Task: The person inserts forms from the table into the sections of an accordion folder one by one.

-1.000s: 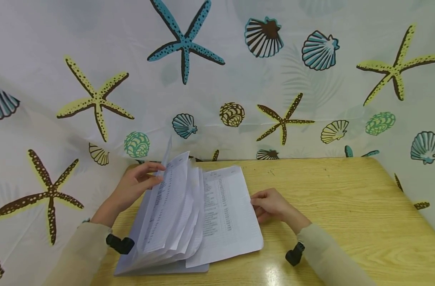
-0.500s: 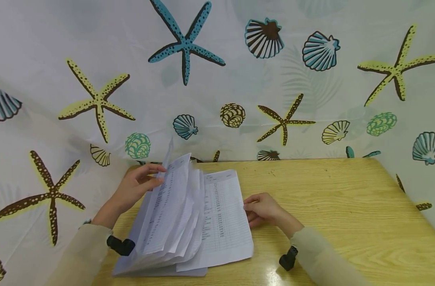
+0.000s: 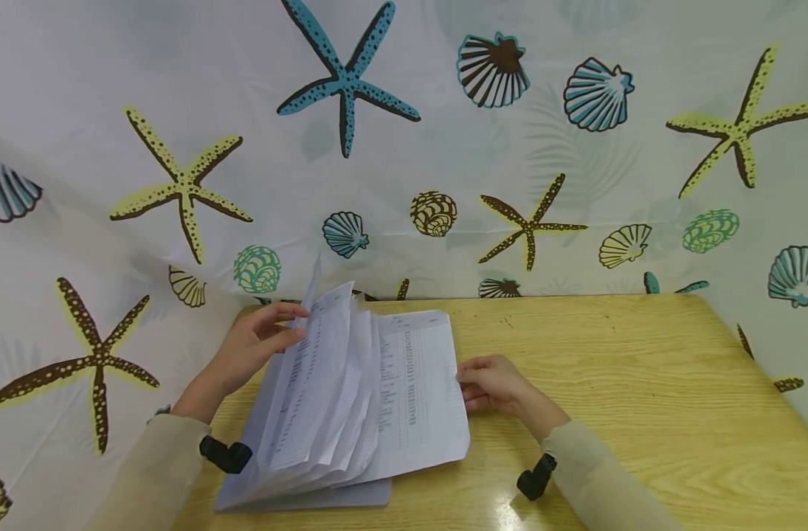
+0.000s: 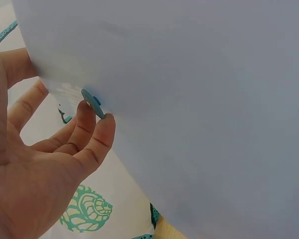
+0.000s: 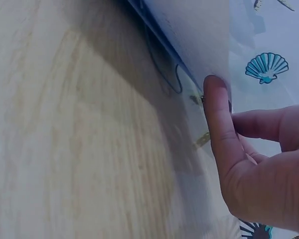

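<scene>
A pale blue-grey document folder [image 3: 370,494] lies spread at the left of the table, with a thick fan of printed sheets [image 3: 324,383] standing partly upright in it. My left hand [image 3: 251,346] holds the raised cover [image 4: 204,104] by its edge, fingertips at a round teal button [image 4: 92,103] on it. At the right, my right hand [image 3: 496,382] pinches the outer edge of a printed sheet [image 3: 423,391] with rows of small text. In the right wrist view, thumb and fingers meet at the paper's edge, and a thin dark string [image 5: 165,81] hangs beneath.
The light wooden table [image 3: 616,398] extends to the right of the papers. A white cloth [image 3: 443,155] printed with starfish and shells hangs behind and along both sides. Each wrist wears a small black camera [image 3: 226,454].
My right hand and the printed sheet have shifted left since a second ago, then risen slightly in the last half second. My left hand keeps its hold on the raised cover.
</scene>
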Motion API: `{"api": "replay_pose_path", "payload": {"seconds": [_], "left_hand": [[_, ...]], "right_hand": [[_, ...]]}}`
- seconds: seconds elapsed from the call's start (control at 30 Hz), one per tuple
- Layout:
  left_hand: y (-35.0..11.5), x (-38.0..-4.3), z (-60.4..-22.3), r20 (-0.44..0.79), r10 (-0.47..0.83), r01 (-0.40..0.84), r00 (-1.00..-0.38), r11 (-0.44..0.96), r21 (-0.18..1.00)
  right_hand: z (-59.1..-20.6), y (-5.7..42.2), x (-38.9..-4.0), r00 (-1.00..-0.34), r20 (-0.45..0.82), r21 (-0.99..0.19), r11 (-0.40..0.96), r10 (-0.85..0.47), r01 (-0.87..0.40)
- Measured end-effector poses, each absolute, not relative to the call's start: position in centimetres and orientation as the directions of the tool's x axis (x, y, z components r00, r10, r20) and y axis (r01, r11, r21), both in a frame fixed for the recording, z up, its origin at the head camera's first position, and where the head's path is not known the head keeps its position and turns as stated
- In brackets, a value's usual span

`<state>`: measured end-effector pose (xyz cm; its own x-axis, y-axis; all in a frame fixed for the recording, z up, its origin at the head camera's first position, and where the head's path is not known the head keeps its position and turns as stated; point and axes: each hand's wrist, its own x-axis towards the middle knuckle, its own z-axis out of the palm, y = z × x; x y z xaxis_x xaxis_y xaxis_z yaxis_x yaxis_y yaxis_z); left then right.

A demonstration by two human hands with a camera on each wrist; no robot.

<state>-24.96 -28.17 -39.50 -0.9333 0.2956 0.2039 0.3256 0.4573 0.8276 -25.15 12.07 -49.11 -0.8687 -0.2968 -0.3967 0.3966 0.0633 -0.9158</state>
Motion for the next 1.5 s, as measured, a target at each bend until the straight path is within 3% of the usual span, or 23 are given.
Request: {"api": "replay_pose_path", "payload": {"seconds": [1.5], "left_hand": [[-28.1, -25.0, -39.5, 0.221, 0.304, 0.343, -0.927, 0.444, 0.828]], "right_hand": [[-49.7, 3.2, -24.4, -0.857, -0.353, -0.933, 0.077, -0.376, 0.350]]}}
